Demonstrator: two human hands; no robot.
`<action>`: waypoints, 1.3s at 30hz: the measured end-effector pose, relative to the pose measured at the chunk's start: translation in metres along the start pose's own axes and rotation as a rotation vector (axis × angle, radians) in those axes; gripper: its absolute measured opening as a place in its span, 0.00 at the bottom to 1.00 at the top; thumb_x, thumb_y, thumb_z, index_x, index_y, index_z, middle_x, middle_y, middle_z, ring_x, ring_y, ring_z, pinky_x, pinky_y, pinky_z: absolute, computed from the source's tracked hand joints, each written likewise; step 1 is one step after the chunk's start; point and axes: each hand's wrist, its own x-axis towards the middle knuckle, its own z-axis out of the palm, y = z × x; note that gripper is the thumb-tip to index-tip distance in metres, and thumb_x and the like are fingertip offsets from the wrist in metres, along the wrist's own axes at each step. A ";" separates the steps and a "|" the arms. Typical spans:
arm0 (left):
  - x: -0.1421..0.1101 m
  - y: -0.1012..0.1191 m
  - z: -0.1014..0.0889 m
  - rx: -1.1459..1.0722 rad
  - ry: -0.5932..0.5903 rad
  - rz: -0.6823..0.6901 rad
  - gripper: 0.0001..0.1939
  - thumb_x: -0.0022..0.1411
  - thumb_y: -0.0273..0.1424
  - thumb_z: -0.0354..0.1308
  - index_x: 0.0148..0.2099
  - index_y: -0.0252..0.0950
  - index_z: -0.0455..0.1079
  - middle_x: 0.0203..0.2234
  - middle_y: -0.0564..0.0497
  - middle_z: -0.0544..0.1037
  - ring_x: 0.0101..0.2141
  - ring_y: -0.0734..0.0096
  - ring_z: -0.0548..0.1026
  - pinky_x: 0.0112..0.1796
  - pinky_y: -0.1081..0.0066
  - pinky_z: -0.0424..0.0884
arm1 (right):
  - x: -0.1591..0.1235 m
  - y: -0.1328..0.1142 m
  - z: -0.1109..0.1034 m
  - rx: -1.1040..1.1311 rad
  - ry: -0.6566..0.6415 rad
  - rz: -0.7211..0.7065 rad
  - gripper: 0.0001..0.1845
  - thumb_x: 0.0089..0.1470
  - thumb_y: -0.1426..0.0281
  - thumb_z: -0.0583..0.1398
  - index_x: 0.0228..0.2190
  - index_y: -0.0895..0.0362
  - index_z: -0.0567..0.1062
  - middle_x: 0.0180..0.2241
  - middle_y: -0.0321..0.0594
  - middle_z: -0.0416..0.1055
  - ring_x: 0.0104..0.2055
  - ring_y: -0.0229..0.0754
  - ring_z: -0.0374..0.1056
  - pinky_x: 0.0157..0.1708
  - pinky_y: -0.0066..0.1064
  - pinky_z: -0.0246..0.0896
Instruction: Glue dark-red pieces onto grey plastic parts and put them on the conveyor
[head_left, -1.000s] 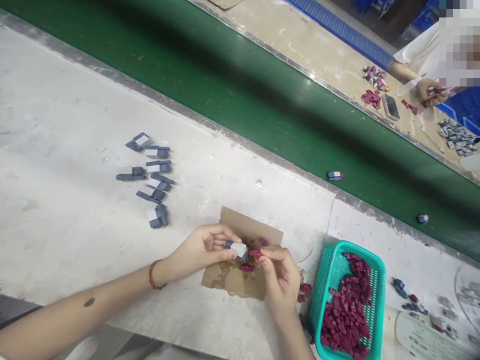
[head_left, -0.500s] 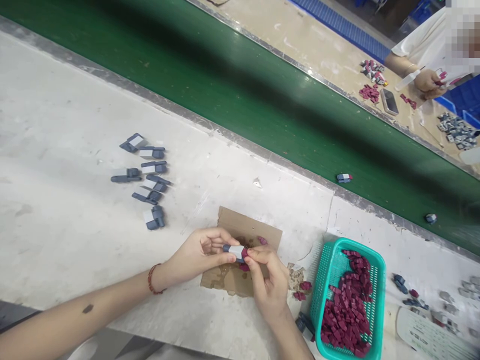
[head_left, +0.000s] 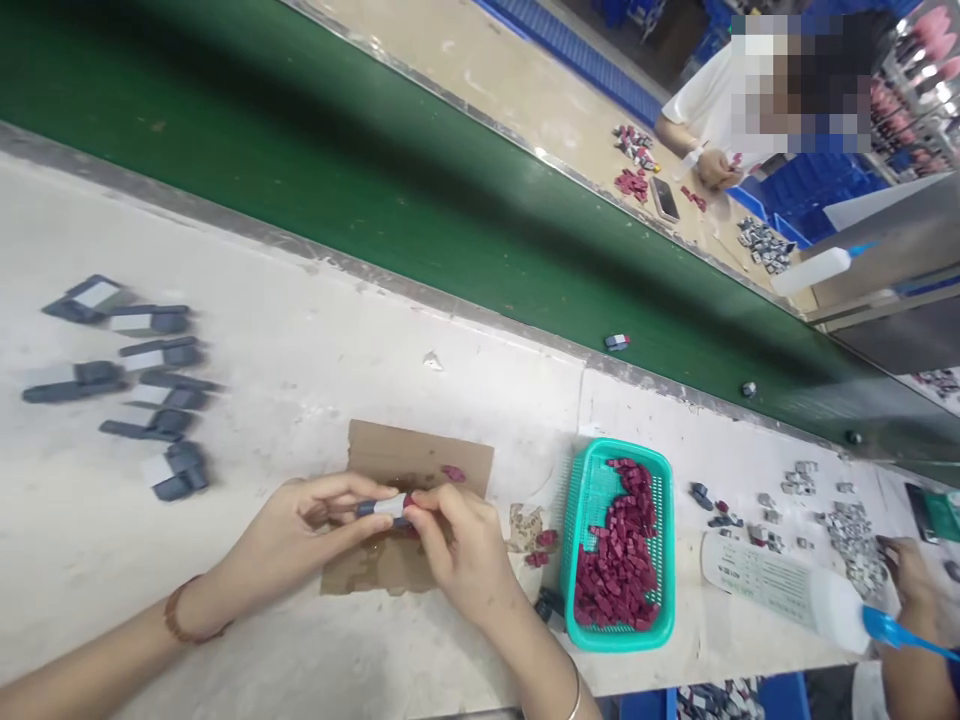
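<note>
Between my two hands is a small grey and dark-blue plastic part (head_left: 387,507) with a maroon piece at its right end. The thumb and fingers of my left hand (head_left: 311,520) pinch its left side. With thumb and forefinger, my right hand (head_left: 461,530) grips the maroon end piece (head_left: 409,500); the fingertips partly hide it. Beneath both hands lies a stained brown cardboard sheet (head_left: 420,445), with a loose maroon piece (head_left: 453,473) on it. Right of my right hand stands a teal basket (head_left: 568,540) holding many maroon pieces (head_left: 619,560).
Several grey and dark-blue parts (head_left: 154,410) lie at the left. A green conveyor belt (head_left: 375,200) crosses behind, carrying a few parts. At the right lies a white bottle (head_left: 780,590) with a blue nozzle, near another person's hand (head_left: 904,570). A co-worker (head_left: 720,165) sits across the belt.
The view has swung to the right, so the bottle and another person's hand at the right now show. Both hands keep hold of the same part over the cardboard.
</note>
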 end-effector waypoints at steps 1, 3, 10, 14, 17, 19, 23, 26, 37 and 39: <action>-0.001 0.001 0.001 0.014 0.006 0.004 0.16 0.40 0.44 0.71 0.28 0.40 0.76 0.22 0.50 0.83 0.24 0.61 0.79 0.24 0.72 0.75 | 0.000 -0.001 0.000 -0.017 -0.001 -0.021 0.16 0.66 0.62 0.51 0.32 0.55 0.74 0.30 0.40 0.77 0.32 0.40 0.73 0.35 0.28 0.67; -0.003 0.001 0.002 0.034 0.027 0.023 0.15 0.41 0.44 0.71 0.28 0.40 0.76 0.24 0.51 0.83 0.25 0.62 0.79 0.26 0.73 0.76 | -0.003 -0.005 -0.004 -0.028 0.005 -0.059 0.17 0.66 0.61 0.51 0.34 0.55 0.75 0.32 0.41 0.78 0.33 0.40 0.74 0.36 0.28 0.67; 0.003 0.018 -0.005 0.187 0.174 0.052 0.24 0.40 0.52 0.68 0.34 0.40 0.77 0.31 0.48 0.84 0.33 0.55 0.81 0.33 0.68 0.78 | -0.048 -0.005 -0.085 -0.454 0.173 0.154 0.12 0.65 0.66 0.52 0.40 0.54 0.75 0.39 0.43 0.75 0.42 0.45 0.72 0.41 0.34 0.66; 0.024 0.051 -0.012 0.235 0.204 0.103 0.26 0.44 0.52 0.65 0.40 0.39 0.75 0.32 0.47 0.84 0.38 0.53 0.81 0.39 0.65 0.77 | -0.079 0.020 -0.123 -0.707 0.214 0.314 0.11 0.63 0.66 0.52 0.38 0.53 0.74 0.38 0.43 0.73 0.40 0.48 0.72 0.37 0.36 0.67; 0.063 0.072 -0.009 0.272 0.256 0.374 0.20 0.48 0.46 0.63 0.39 0.37 0.74 0.41 0.44 0.82 0.41 0.57 0.80 0.45 0.65 0.75 | -0.091 0.040 -0.130 -0.793 0.203 0.321 0.11 0.62 0.66 0.52 0.38 0.53 0.74 0.38 0.43 0.73 0.40 0.49 0.72 0.35 0.36 0.67; 0.102 0.084 -0.005 0.321 0.307 0.500 0.18 0.51 0.42 0.60 0.39 0.34 0.73 0.41 0.41 0.82 0.41 0.57 0.79 0.46 0.64 0.74 | -0.096 0.051 -0.130 -0.845 0.215 0.300 0.12 0.62 0.66 0.51 0.36 0.52 0.74 0.36 0.44 0.74 0.37 0.49 0.72 0.32 0.36 0.66; 0.177 0.104 -0.002 0.419 0.405 0.579 0.14 0.55 0.34 0.57 0.41 0.31 0.73 0.39 0.39 0.81 0.39 0.57 0.78 0.44 0.62 0.73 | -0.100 0.064 -0.131 -0.859 0.253 0.253 0.16 0.63 0.63 0.49 0.31 0.52 0.74 0.33 0.43 0.73 0.33 0.48 0.71 0.29 0.36 0.64; 0.201 0.110 -0.012 0.519 0.471 0.646 0.11 0.55 0.30 0.55 0.40 0.33 0.73 0.41 0.42 0.81 0.45 0.55 0.75 0.50 0.57 0.68 | -0.103 0.067 -0.135 -0.736 0.309 0.251 0.18 0.62 0.57 0.50 0.32 0.52 0.74 0.33 0.43 0.75 0.34 0.49 0.72 0.32 0.37 0.66; 0.062 0.053 -0.132 1.165 0.414 0.624 0.22 0.63 0.41 0.44 0.46 0.32 0.72 0.46 0.37 0.75 0.46 0.49 0.72 0.49 0.54 0.66 | -0.069 0.012 -0.063 0.154 0.652 0.388 0.17 0.52 0.54 0.64 0.34 0.55 0.76 0.30 0.41 0.76 0.32 0.44 0.73 0.33 0.31 0.68; 0.040 0.041 -0.142 1.221 0.432 0.515 0.23 0.62 0.43 0.44 0.46 0.32 0.71 0.47 0.37 0.74 0.43 0.49 0.73 0.46 0.54 0.69 | -0.054 0.003 -0.047 0.326 0.512 0.352 0.16 0.51 0.55 0.65 0.30 0.56 0.76 0.24 0.40 0.74 0.27 0.41 0.70 0.27 0.29 0.67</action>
